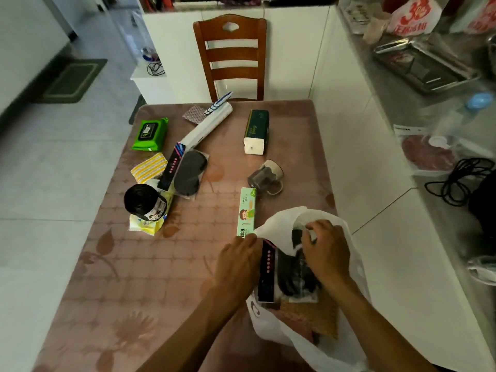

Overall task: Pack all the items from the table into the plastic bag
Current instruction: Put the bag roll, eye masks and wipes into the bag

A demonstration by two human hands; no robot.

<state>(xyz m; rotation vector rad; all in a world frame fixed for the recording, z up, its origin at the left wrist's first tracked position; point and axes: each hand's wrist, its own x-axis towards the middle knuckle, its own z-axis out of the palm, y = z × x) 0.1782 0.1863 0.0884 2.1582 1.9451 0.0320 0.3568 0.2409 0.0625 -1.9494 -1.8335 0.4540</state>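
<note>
- Plastic bag [346,342], white and thin, lies at the near right corner of the tabletop [161,264], its mouth turned toward the middle of the table.
- Left hand [239,261] pinches the bag's left rim, fingers closed on the film.
- Right hand [326,251] reaches into the mouth, fingers curled around the upper edge of the bag; whether they also hold something inside, I cannot tell.
- A packaged black eye mask [284,275] sits half inside the bag, with a brown patterned sheet [316,315] showing beneath it.
- The tabletop is pinkish brown with a leaf and grid pattern.
- Still on it: a green box [247,210] just beside the bag, a glass mug [264,175], a tissue pack [256,131], a white tube [206,124], a second eye mask [185,173], a green wipes packet [149,134], a yellow striped cloth [149,167] and a black bag roll [143,201].
- A wooden chair [232,55] stands at the far end of the table.
- The floor [53,170] is pale tile, with a dark doormat [72,80] at the far left.
- A grey counter [429,108] runs along the right, carrying a metal tray [424,68] and a black cable [459,181].
</note>
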